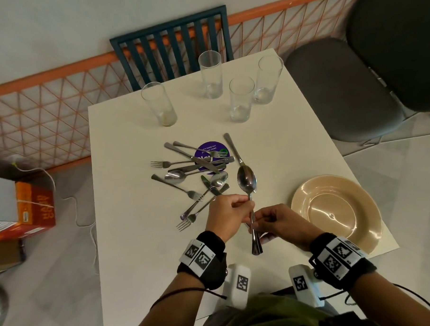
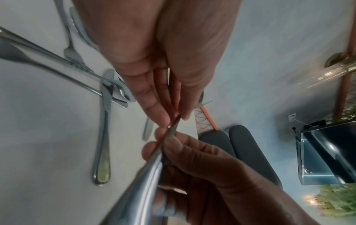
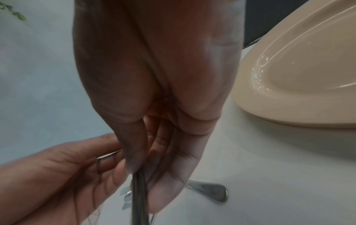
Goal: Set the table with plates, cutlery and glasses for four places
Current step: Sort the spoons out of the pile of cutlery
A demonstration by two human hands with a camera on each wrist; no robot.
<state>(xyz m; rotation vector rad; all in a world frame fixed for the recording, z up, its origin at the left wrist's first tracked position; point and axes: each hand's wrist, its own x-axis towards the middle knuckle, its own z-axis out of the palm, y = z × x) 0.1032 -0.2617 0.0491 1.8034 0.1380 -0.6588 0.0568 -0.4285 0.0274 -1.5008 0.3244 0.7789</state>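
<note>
I judge the cutlery-sorting step to be in hand: one spoon (image 1: 247, 183) is lifted clear of the table (image 1: 138, 240) and held between both of my hands, bowl away from me, handle end toward me.

My left hand (image 1: 226, 216) pinches the neck of the spoon just behind the bowl, thumb and forefinger closed on the stem, the other fingers curled in. My right hand (image 1: 283, 224) pinches the handle just behind that, fingertips (image 2: 152, 150) pressed together on the metal. The left wrist view confirms both pinches meet along one stem. In the right wrist view the stem looks doubled; I cannot tell whether a second piece is held with the spoon.

The loose cutlery pile (image 1: 197, 173) lies just beyond the left fingers, partly over a purple sticker (image 1: 210, 154). The plate (image 1: 334, 209) sits just beside the right hand, on its outer side. Four glasses (image 1: 240, 100) stand well beyond both hands, ungrouped.

Only one plate is in view and no place looks complete, so the task seems early. The next move calls for one hand to let go, and for the spoon to be laid flat beside the plate.
</note>
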